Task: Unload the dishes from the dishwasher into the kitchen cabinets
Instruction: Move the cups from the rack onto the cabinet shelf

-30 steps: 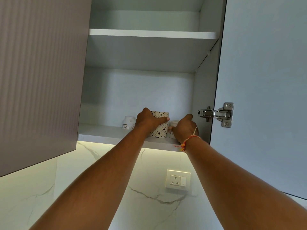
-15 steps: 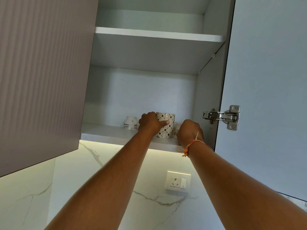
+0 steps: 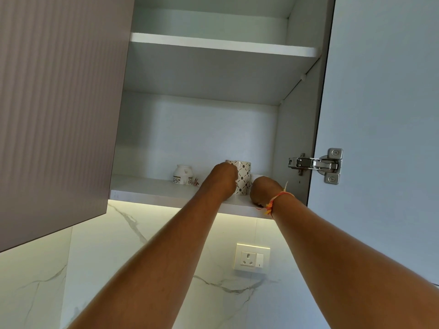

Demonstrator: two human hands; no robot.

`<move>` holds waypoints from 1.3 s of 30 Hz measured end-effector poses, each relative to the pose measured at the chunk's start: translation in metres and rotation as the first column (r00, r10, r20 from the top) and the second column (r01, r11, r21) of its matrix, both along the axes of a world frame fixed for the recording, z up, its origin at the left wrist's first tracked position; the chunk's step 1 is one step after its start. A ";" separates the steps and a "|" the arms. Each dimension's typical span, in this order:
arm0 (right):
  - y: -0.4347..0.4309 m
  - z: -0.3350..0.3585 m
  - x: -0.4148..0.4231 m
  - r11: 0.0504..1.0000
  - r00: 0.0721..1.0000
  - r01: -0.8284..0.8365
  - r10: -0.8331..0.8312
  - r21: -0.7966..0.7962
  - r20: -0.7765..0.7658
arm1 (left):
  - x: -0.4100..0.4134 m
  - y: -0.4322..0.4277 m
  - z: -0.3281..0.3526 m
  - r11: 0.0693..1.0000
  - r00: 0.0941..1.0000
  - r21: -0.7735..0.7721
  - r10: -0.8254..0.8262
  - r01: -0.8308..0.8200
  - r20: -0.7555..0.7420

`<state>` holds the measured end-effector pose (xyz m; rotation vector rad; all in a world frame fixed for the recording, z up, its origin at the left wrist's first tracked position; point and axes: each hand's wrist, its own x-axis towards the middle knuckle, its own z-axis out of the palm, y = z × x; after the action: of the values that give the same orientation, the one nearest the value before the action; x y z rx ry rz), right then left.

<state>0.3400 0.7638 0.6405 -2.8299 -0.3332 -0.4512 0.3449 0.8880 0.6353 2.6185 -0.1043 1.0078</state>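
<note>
Both arms reach up into the open wall cabinet. My left hand (image 3: 223, 181) is wrapped around a white mug with a dark diamond pattern (image 3: 243, 176), which stands upright on the lower shelf (image 3: 166, 194). Just right of it, my right hand (image 3: 264, 191) is curled around a plain white cup (image 3: 257, 176). Only the cup's top edge shows above the knuckles. A red and yellow thread is tied around the right wrist.
A small white pot with a floral band (image 3: 182, 178) stands further left on the same shelf. The upper shelf (image 3: 213, 43) is above. The ribbed left door (image 3: 59, 103) and the hinged right door (image 3: 380, 115) flank the opening. A wall socket (image 3: 251, 257) sits on the marble backsplash.
My right hand has dropped from an outstretched reach into a closed curl near the shelf's front edge. My left hand stays on the patterned mug. The view has shifted slightly.
</note>
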 end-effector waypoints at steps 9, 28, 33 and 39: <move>-0.001 0.004 0.002 0.998 0.993 -0.061 0.061 -0.001 -0.098 | 0.009 -0.002 -0.003 0.992 0.992 0.129 0.009 0.007 -0.122; -0.006 -0.054 -0.083 0.991 0.876 -0.085 0.027 0.100 0.481 | -0.075 -0.014 -0.039 0.967 0.969 0.163 0.163 -0.194 0.184; -0.030 -0.101 -0.148 0.950 0.860 -0.303 0.236 0.080 0.452 | -0.124 -0.031 -0.080 0.960 0.947 0.142 0.201 -0.241 0.249; -0.114 -0.169 -0.218 0.955 0.903 -0.289 0.252 0.060 0.347 | -0.193 -0.080 -0.149 0.970 0.932 0.159 0.122 -0.185 0.341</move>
<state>0.1223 0.6499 0.4711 -2.5380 -0.7340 -0.8627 0.1520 0.8080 0.4867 2.6307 -0.0760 1.5578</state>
